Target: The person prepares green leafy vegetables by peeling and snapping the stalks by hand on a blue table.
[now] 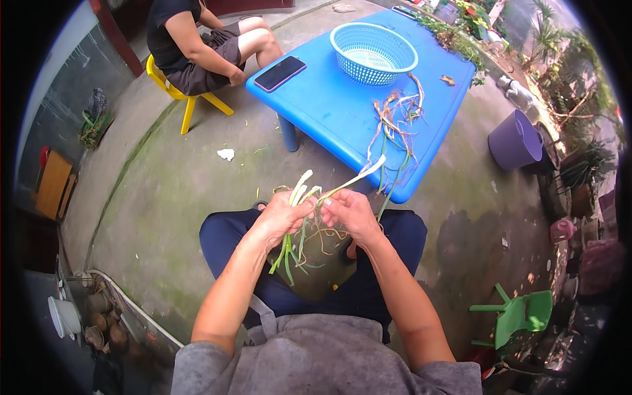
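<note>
Two-handed work on scallions, seen from above. Left hand (288, 216): fingers closed around a bunch of scallions (303, 179), white ends up, green leaves hanging below the fist. Right hand (352, 212): thumb and fingers pinched together on the lower part of 1 stalk (368, 170), whose white end slants up and to the right, toward the table's near edge. The 2 hands meet above the gap between the knees, just short of the table (316, 105); thin brown strands (322, 238) show beneath the fingertips. On the blue tabletop: withered trimmings (395, 112) near the right-hand side, some over the near edge; a pale blue basket (368, 74) beyond them; a phone (280, 74), lying flat at the left corner. Left of the table: a person (187, 46) seated on a yellow stool (189, 113). Right: a purple bucket (517, 141) and, nearer, a green chair (510, 316).
</note>
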{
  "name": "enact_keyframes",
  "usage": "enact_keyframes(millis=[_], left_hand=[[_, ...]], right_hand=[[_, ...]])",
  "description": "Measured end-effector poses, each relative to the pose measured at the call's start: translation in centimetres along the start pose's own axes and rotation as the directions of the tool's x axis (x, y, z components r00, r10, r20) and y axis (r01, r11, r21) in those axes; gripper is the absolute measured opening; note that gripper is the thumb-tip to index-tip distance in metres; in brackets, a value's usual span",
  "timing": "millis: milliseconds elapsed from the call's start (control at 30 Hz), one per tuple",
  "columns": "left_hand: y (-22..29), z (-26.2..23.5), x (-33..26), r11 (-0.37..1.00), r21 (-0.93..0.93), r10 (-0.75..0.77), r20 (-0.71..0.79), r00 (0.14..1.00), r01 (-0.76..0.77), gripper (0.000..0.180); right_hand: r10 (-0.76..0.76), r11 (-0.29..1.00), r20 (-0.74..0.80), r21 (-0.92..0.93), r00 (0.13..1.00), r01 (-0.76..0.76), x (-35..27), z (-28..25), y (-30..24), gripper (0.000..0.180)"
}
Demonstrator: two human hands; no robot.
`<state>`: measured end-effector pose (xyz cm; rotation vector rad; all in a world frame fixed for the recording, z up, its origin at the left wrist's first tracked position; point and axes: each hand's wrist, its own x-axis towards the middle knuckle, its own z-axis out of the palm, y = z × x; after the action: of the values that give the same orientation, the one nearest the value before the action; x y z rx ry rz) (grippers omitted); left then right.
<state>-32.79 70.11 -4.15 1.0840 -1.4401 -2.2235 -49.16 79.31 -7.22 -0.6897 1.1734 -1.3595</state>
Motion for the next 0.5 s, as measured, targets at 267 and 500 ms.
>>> enact_keyframes(millis=[267,500], left_hand=[[-0.4,-0.9,-1.1,0.998,0.054,-0.025,0.104,0.994,0.02,0.02],[-0.8,-1.9,-1.4,0.996,0.077,-0.044,0.102,0.994,0.037,0.02]], right_hand=[[0.106,0.993,0.15,0.029,0.983,-0.112,-0.6,-0.9,0.2,0.017],[0.143,0.99,0.146,-0.037,0.979,-0.139,-1.6,-1.5,-0.4,0.019]])
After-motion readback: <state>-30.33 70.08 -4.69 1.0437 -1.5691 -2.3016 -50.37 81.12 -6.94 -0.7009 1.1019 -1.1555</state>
